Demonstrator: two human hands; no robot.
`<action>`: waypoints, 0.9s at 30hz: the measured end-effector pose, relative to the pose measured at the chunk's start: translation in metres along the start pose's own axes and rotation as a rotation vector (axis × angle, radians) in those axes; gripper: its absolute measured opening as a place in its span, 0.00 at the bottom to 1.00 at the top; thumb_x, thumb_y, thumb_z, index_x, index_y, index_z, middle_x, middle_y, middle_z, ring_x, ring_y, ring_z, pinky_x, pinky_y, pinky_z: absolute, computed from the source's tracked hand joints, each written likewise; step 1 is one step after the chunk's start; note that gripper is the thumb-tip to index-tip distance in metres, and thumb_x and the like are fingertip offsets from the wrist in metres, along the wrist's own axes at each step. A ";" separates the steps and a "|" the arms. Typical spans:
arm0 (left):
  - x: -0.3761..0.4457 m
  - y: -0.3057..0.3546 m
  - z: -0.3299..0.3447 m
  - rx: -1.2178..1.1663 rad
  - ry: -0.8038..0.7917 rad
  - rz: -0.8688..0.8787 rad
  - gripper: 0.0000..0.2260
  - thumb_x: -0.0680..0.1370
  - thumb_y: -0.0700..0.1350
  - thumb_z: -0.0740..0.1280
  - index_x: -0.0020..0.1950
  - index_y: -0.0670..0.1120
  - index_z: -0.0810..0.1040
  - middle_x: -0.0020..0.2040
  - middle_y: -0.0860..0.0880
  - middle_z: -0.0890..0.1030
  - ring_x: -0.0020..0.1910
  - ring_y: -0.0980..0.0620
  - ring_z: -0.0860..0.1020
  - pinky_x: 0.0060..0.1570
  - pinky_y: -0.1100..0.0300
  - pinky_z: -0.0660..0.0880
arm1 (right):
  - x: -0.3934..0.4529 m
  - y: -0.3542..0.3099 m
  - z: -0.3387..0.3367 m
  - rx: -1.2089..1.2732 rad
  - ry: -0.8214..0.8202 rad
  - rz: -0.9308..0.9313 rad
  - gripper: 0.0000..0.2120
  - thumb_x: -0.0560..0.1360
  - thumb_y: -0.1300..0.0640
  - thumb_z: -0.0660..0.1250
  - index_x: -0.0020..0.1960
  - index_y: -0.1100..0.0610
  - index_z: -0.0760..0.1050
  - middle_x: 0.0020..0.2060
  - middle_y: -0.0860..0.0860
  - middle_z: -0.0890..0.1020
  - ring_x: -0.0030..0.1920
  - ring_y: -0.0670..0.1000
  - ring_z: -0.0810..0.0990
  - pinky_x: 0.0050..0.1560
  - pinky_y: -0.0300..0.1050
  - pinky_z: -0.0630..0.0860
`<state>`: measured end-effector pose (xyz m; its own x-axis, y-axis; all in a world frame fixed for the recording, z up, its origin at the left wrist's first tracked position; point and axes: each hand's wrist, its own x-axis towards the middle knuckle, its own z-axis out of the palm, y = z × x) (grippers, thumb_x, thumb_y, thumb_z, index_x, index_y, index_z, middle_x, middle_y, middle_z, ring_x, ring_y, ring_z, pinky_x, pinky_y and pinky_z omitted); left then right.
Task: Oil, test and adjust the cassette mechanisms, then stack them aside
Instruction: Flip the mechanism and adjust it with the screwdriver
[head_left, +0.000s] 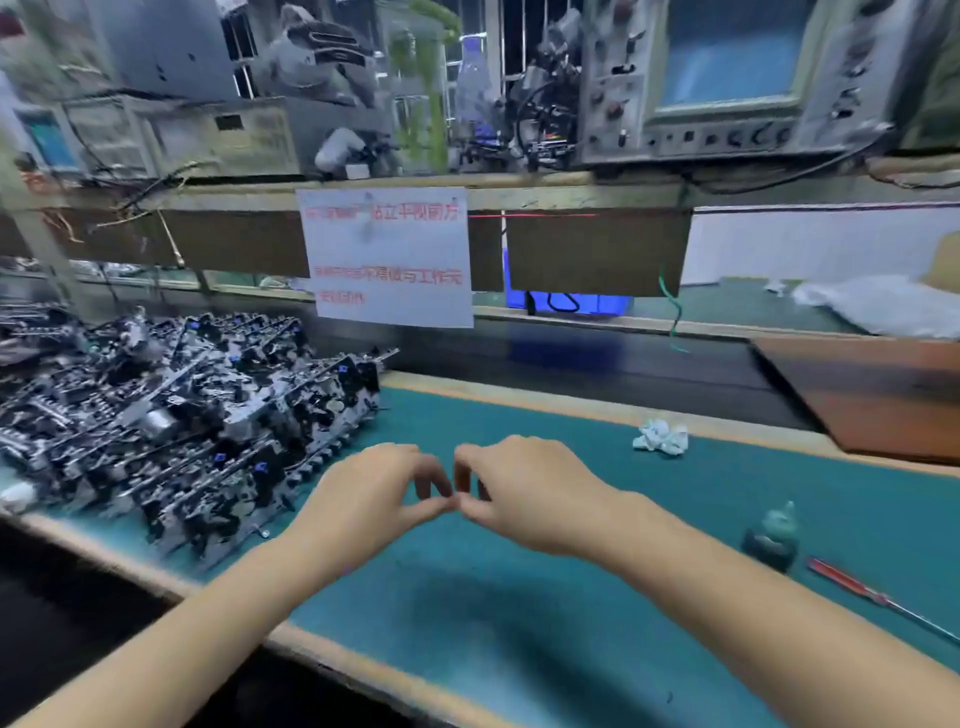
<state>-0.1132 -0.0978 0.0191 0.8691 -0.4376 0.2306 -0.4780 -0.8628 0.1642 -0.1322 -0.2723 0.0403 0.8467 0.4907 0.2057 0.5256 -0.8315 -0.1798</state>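
Green mat (519, 623): mechanisms (182, 415) piled left of both hands (457, 499).

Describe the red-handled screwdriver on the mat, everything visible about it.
The screwdriver lies flat on the green mat at the right edge of view, past the right forearm. Its handle looks like red translucent plastic; a thin metal shaft runs on toward the lower right, its tip out of frame. Nothing grips it. A small dark oil bottle stands just left of it, apart.

Crumpled tissue (661, 438), oscilloscope (737, 78) (blurred)
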 end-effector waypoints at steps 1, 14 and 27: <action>-0.008 -0.020 -0.001 0.011 0.021 -0.064 0.08 0.74 0.58 0.67 0.49 0.58 0.79 0.38 0.60 0.73 0.35 0.63 0.68 0.37 0.69 0.65 | 0.016 -0.009 0.013 0.037 -0.018 -0.004 0.10 0.78 0.48 0.59 0.55 0.52 0.72 0.50 0.54 0.81 0.51 0.58 0.77 0.41 0.48 0.66; -0.030 -0.178 -0.036 0.067 0.405 -0.733 0.25 0.68 0.64 0.70 0.52 0.46 0.69 0.44 0.50 0.74 0.40 0.49 0.75 0.33 0.56 0.70 | 0.217 -0.080 0.080 0.420 0.138 0.031 0.13 0.78 0.63 0.57 0.59 0.56 0.75 0.58 0.55 0.78 0.60 0.56 0.72 0.52 0.49 0.73; 0.005 -0.190 -0.031 0.146 0.195 -0.897 0.33 0.68 0.74 0.59 0.34 0.42 0.72 0.31 0.46 0.78 0.32 0.46 0.78 0.34 0.57 0.74 | 0.316 -0.072 0.090 0.123 -0.174 0.048 0.19 0.84 0.54 0.45 0.72 0.50 0.64 0.66 0.56 0.72 0.63 0.59 0.71 0.65 0.58 0.60</action>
<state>-0.0217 0.0718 0.0189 0.8628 0.4476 0.2349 0.3950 -0.8870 0.2393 0.1050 -0.0339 0.0320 0.8666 0.4982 0.0266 0.4818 -0.8219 -0.3039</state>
